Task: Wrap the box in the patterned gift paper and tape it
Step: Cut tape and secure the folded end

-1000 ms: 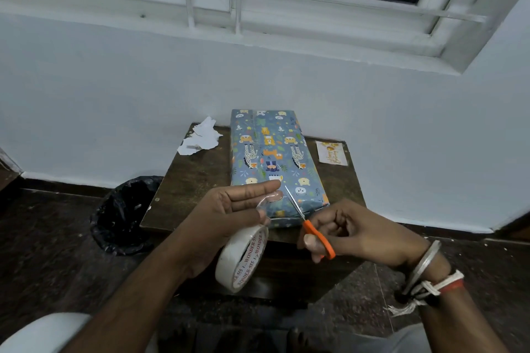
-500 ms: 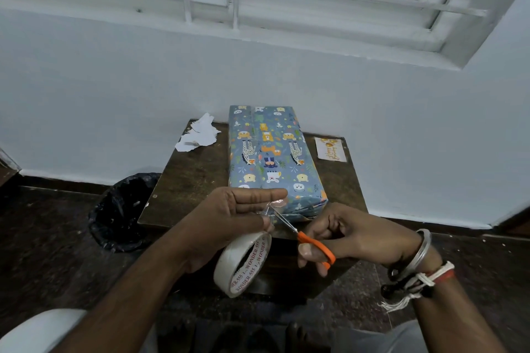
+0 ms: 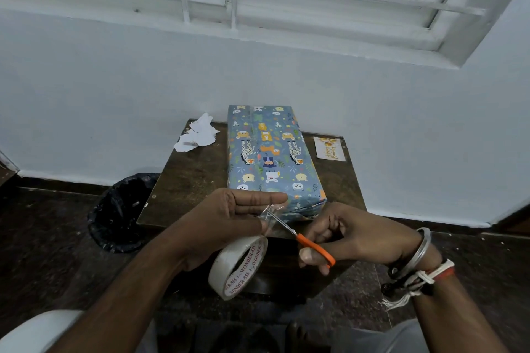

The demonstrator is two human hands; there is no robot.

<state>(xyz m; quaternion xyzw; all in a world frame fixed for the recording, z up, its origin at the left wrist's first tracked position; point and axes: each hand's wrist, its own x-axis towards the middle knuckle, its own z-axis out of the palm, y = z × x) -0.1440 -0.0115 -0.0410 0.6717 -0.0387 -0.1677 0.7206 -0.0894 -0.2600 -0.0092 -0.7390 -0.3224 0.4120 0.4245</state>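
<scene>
The box (image 3: 269,157), covered in blue animal-print gift paper, lies lengthwise on a small dark wooden table (image 3: 186,180). In front of its near end, my left hand (image 3: 229,218) pinches a clear strip of tape between thumb and fingers, and the tape roll (image 3: 238,266) hangs from that strip below the hand. My right hand (image 3: 352,238) grips orange-handled scissors (image 3: 301,238), whose blades meet the tape strip just under my left fingertips.
Torn white paper scraps (image 3: 198,135) lie at the table's back left corner. A small greeting card (image 3: 329,149) sits at the back right. A black bin (image 3: 120,212) stands on the floor left of the table. The white wall is right behind.
The scissors' blades have swung down and left from beside my left fingers onto the tape strip. The roll hangs a little lower and steadier.
</scene>
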